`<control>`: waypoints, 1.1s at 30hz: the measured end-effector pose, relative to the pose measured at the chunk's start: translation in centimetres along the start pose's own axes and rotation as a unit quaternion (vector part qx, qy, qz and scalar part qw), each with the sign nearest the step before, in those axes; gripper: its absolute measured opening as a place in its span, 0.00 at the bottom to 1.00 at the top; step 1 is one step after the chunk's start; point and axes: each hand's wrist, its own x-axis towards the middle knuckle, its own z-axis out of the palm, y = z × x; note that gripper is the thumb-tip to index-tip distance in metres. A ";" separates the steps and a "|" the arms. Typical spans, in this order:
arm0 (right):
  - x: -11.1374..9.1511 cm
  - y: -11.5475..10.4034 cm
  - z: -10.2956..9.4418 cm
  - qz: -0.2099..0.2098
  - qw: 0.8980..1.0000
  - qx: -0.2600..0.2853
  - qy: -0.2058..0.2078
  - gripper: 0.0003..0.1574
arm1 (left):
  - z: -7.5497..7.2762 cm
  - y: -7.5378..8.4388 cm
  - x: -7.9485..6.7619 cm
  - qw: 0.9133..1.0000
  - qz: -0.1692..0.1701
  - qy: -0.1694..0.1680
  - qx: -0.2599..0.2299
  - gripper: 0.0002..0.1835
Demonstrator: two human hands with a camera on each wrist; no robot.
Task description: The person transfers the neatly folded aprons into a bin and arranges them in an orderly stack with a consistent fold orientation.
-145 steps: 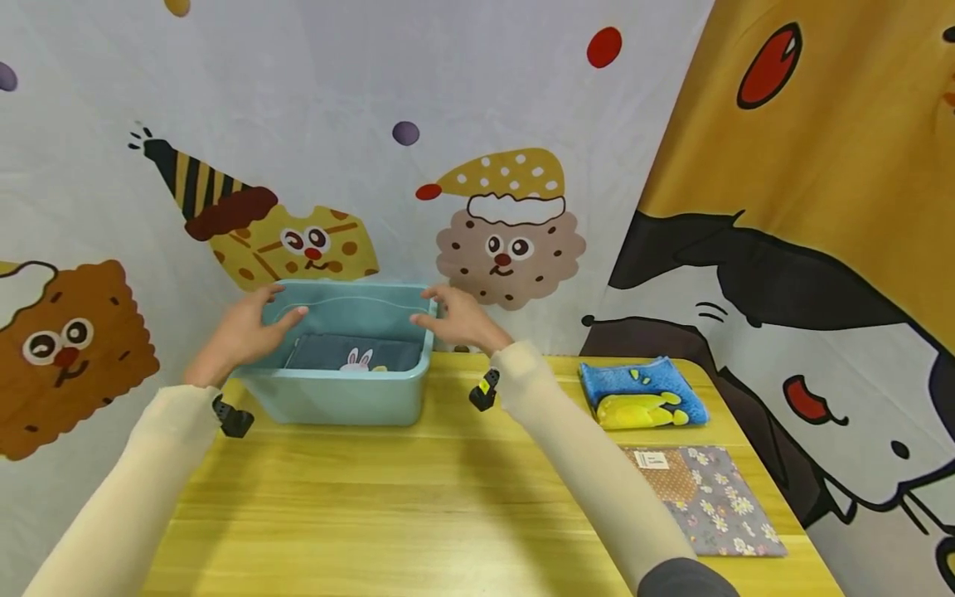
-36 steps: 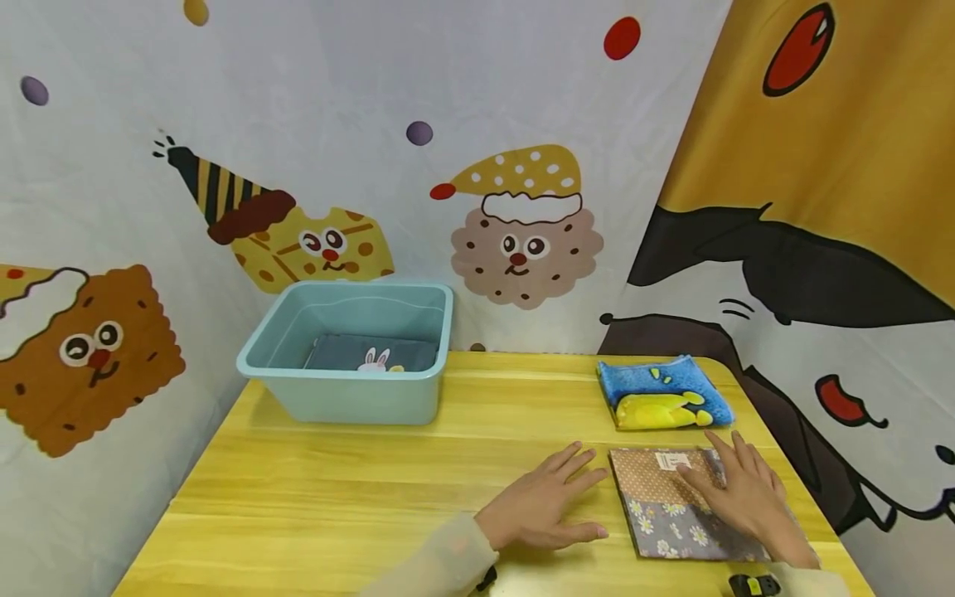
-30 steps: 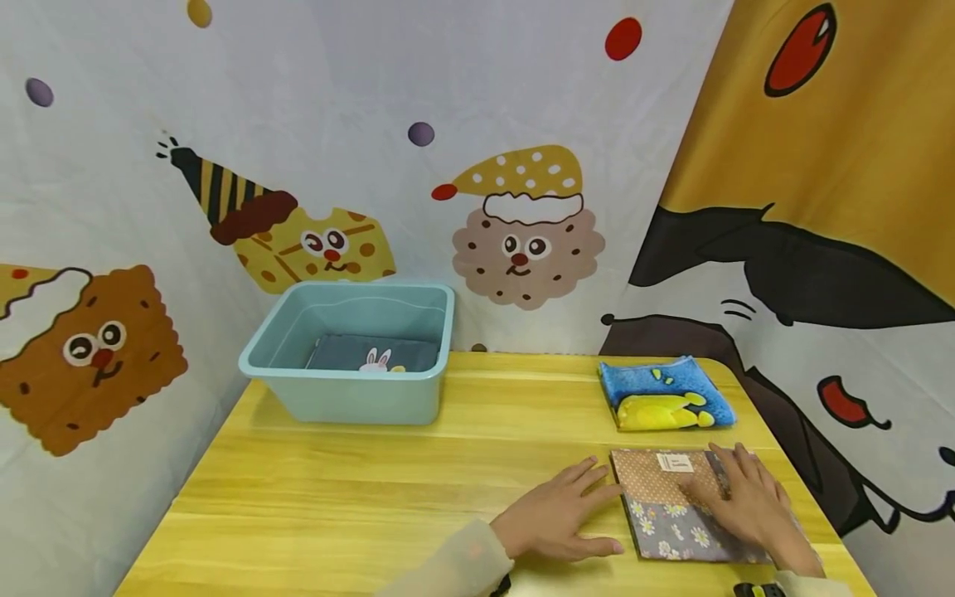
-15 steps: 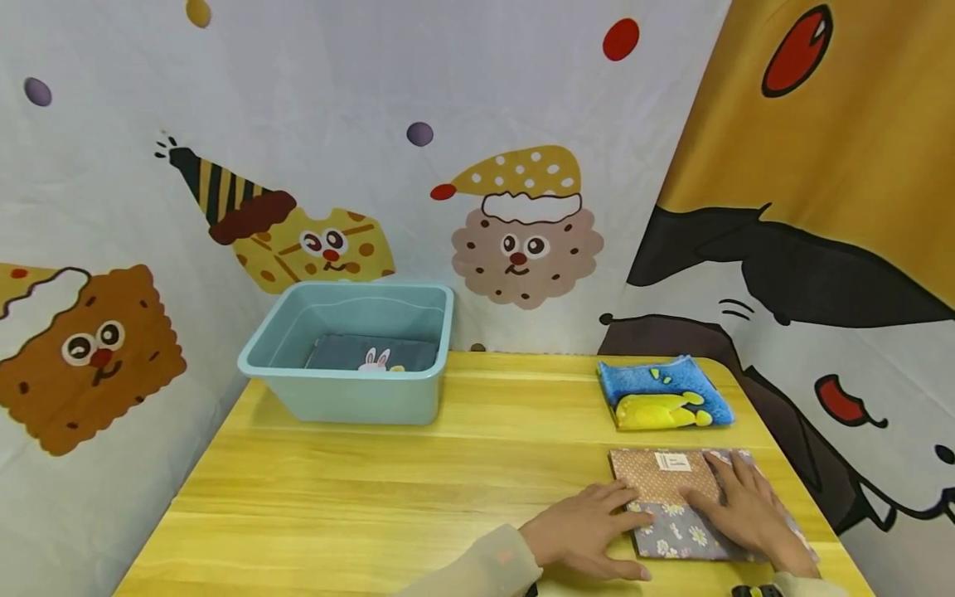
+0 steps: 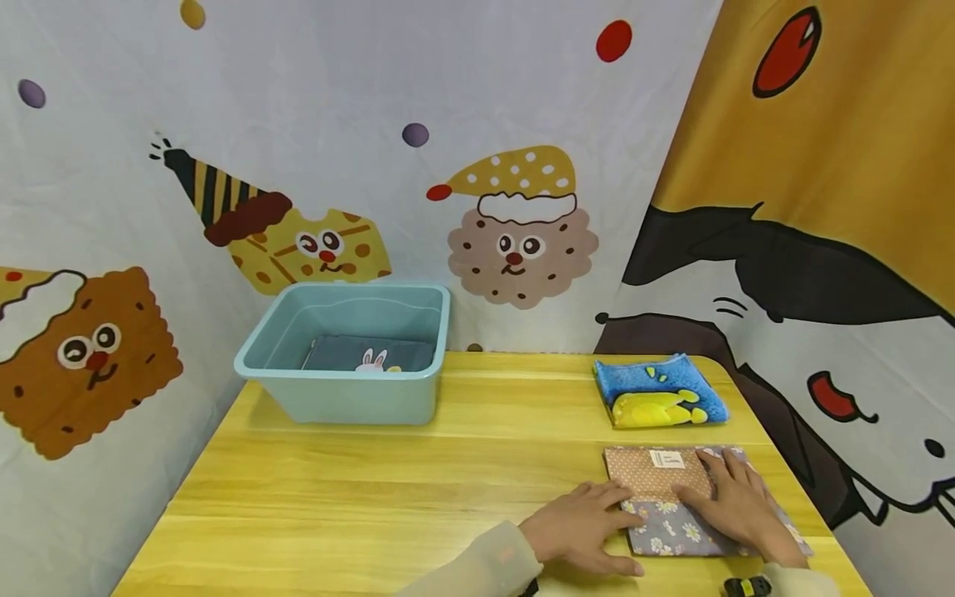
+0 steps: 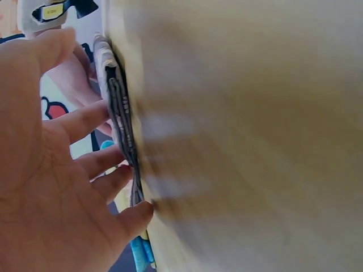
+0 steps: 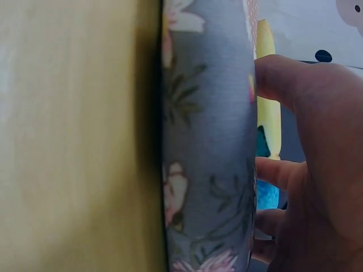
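two bare hands are at one folded floral cloth (image 5: 656,481), which lies on the near right part of the table (image 5: 358,497). the left hand (image 5: 578,531) is open, fingers spread, the tips touching the cloth's left edge without gripping it; the right hand (image 5: 746,506) is open too, its spread fingers resting on the top at the right side. the cloth is a flat four-sided bundle of greyish purple with daisies, one tan panel of tiny white dots and one small white label (image 5: 666,459); its left edge shows several stacked layers, while another edge is a smooth, rounded fold. just beyond it is one fuzzy blue towel (image 5: 664,377), folded into a slab, with a yellow figure on it. well apart to the left stands one pale blue-green bin (image 5: 351,398), smooth, plastic-looking and rectangular with rounded corners, holding one folded dark grey-blue fabric piece (image 5: 336,352) with a white rabbit. the table is glossy, yellowish and wood-grained, and behind it hangs a printed fabric backdrop (image 5: 336,83).
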 end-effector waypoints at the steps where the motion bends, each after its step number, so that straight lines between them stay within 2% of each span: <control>1: 0.0 -0.1 0.0 -0.001 1.000 -0.003 0.001 0.67 | -0.1 -0.1 -0.1 1.000 -0.001 -0.003 -0.003 0.36; 10: 0.0 -1.4 -0.2 -0.021 1.000 -0.018 0.009 0.65 | -1.0 -0.5 -0.9 1.000 -0.008 -0.014 -0.022 0.34; 16: 0.0 -2.5 -0.1 -0.009 1.000 -0.017 -0.007 0.67 | -1.3 -1.3 -1.7 1.000 0.003 -0.021 -0.020 0.32; 24: 0.1 -4.1 0.0 -0.021 1.000 -0.020 -0.001 0.65 | -1.3 -2.5 -3.1 1.000 0.011 -0.002 -0.026 0.30; 33: 0.0 -6.2 0.5 -0.013 0.999 -0.030 -0.008 0.65 | -1.2 -3.9 -4.7 0.999 0.012 0.010 -0.046 0.28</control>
